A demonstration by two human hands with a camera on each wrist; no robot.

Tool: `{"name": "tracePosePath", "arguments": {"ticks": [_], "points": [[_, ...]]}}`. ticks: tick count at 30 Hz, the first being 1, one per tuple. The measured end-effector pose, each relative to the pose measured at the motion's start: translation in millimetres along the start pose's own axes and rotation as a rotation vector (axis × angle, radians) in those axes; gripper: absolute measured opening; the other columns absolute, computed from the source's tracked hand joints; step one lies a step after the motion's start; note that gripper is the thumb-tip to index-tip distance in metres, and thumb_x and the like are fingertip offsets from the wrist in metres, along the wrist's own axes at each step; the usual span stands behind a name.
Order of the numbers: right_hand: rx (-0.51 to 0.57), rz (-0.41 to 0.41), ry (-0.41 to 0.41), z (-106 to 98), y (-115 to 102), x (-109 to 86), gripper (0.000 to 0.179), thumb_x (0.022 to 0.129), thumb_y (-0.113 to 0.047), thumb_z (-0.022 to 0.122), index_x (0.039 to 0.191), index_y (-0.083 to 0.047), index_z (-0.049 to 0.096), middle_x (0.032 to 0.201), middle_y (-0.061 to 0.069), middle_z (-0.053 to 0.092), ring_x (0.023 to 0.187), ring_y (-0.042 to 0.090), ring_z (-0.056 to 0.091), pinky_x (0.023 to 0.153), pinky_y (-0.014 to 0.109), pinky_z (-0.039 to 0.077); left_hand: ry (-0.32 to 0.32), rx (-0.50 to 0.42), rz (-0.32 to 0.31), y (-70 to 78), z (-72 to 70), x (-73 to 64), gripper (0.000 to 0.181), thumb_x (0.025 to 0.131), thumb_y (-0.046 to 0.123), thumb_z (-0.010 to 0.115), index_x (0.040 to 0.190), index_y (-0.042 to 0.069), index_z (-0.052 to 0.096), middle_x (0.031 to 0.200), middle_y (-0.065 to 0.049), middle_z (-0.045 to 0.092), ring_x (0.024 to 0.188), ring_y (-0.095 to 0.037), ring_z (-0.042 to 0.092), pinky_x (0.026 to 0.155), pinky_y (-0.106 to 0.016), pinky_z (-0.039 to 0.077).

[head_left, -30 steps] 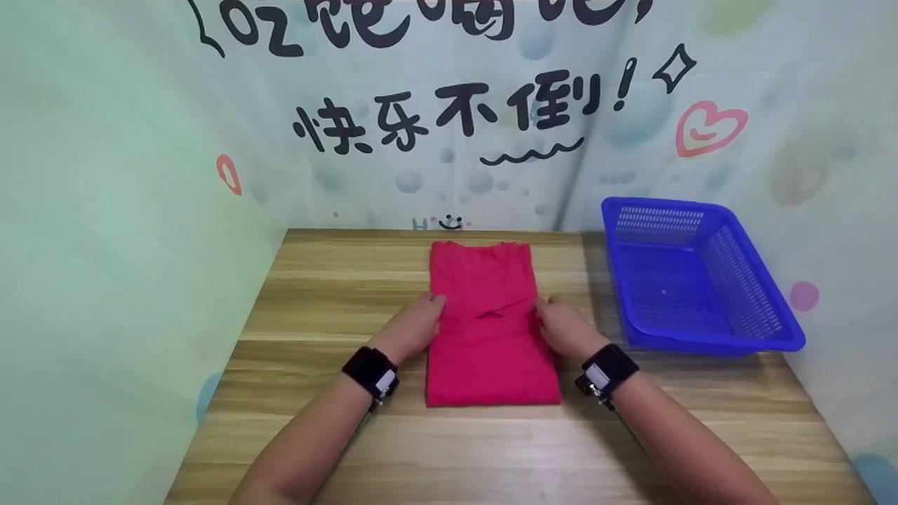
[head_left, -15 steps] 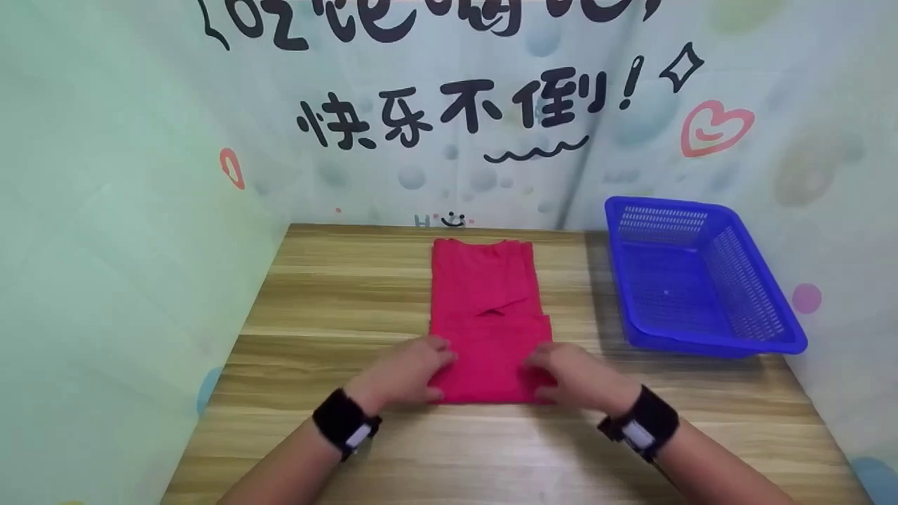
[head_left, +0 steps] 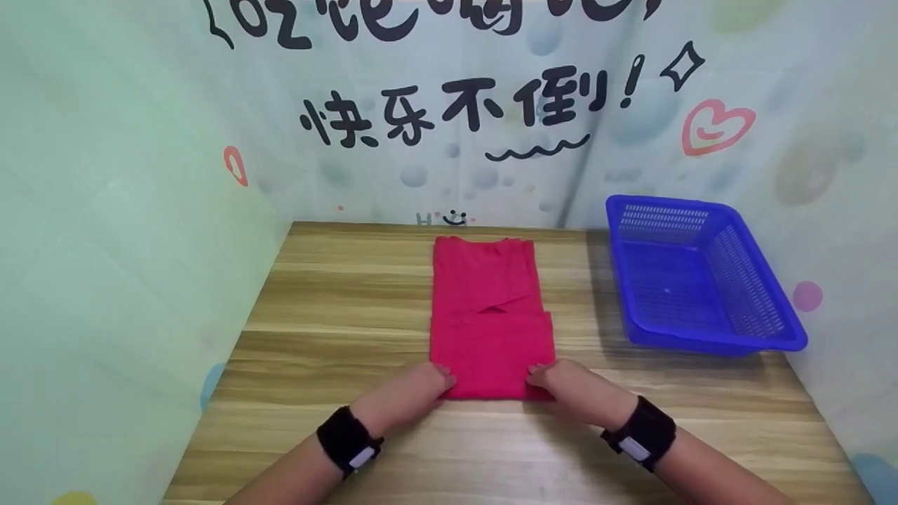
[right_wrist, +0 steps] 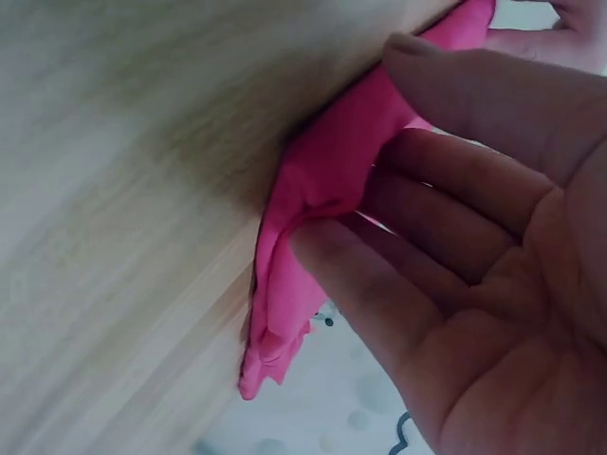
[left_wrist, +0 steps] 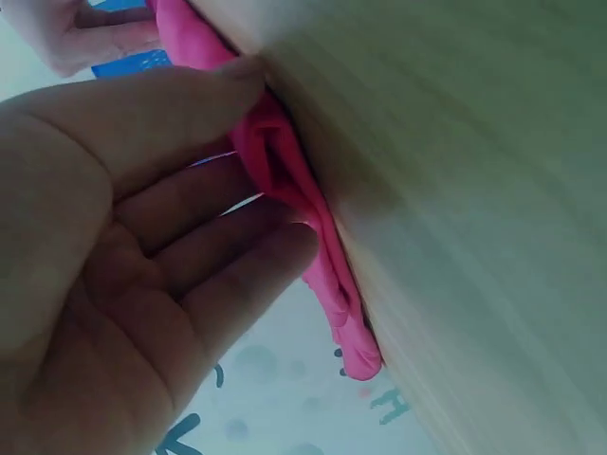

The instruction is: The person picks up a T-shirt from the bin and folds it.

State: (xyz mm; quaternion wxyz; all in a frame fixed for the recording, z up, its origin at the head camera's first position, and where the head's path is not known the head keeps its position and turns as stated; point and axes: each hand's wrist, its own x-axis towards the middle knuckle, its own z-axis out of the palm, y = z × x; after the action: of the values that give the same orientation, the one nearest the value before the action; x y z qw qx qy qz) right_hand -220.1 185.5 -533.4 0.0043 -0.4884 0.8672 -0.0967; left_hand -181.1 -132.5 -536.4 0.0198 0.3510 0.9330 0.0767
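A folded red garment (head_left: 491,351) lies flat on the table, a doubled near part overlapping its longer far part. My left hand (head_left: 410,393) pinches its near left corner, the thumb low at the edge and the fingers on top. At the near right corner, my right hand (head_left: 586,389) pinches the cloth in the same way. In the left wrist view, layered cloth (left_wrist: 322,256) shows between the thumb and fingers of that hand. The right wrist view shows the thumb and fingers on either side of the cloth edge (right_wrist: 327,156). In the head view some fingertips are hidden.
A blue plastic basket (head_left: 708,339) with slotted sides stands at the right of the wooden table (head_left: 337,308). Behind the table hangs a pale printed cloth (head_left: 393,189) with black writing. Both wrists wear black bands.
Both hands have moved from the garment's middle sides back to its near corners. They looked loose over the near part half a second ago; now they pinch the near edge.
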Motion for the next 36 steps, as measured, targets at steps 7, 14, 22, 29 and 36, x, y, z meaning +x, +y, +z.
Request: {"name": "tracePosePath", "arguments": {"ticks": [7,14,22,29,36], "points": [[-0.200,0.068,0.032,7,-8,10.8,0.018,0.085,0.012,0.070,0.085,-0.005,0.071,0.079,0.005,0.068,0.070,0.022,0.069,0.060,0.033,0.058,0.046,0.134,0.020,1.3,1.7,2.1,0.018,0.101,0.004,0.062,0.086,0.014,0.067,0.081,0.001,0.065,0.072,-0.011,0.057,0.068,-0.024,0.050],[-0.181,0.079,0.026,3,-5,11.3,0.022,0.085,0.012,0.069,0.078,-0.009,0.067,0.071,0.001,0.062,0.065,0.018,0.065,0.057,0.032,0.056,0.062,0.168,0.060,1.2,-4.9,0.2,0.019,0.094,0.001,0.067,0.080,0.014,0.066,0.075,0.002,0.065,0.070,-0.011,0.058,0.062,-0.023,0.046],[0.198,-0.063,-0.143,-24,-9,-11.0,0.025,0.086,0.003,0.068,0.072,-0.017,0.062,0.066,-0.015,0.048,0.061,-0.002,0.042,0.056,0.015,0.040,-0.141,-0.273,0.089,12.7,-28.0,-19.0,0.019,0.096,0.001,0.065,0.098,0.015,0.078,0.079,0.012,0.059,0.074,0.000,0.053,0.069,-0.016,0.050],[0.395,-0.084,-0.202,-68,0,-10.8,0.022,0.088,0.001,0.068,0.087,-0.021,0.067,0.075,-0.013,0.065,0.068,-0.005,0.057,0.063,0.018,0.052,-0.093,-0.536,0.175,0.7,-58.9,-25.0,0.024,0.090,-0.013,0.056,0.094,0.011,0.061,0.085,0.001,0.062,0.081,-0.002,0.054,0.076,-0.020,0.053],[0.457,0.048,0.053,-99,23,22.9,0.029,0.099,0.009,0.051,0.093,-0.014,0.066,0.079,0.000,0.066,0.065,0.009,0.063,0.058,0.028,0.058,0.104,-0.685,0.004,-40.6,-80.4,-9.8,0.030,0.093,-0.006,0.053,0.093,0.012,0.078,0.095,-0.003,0.073,0.089,-0.011,0.064,0.081,-0.027,0.057]]}}
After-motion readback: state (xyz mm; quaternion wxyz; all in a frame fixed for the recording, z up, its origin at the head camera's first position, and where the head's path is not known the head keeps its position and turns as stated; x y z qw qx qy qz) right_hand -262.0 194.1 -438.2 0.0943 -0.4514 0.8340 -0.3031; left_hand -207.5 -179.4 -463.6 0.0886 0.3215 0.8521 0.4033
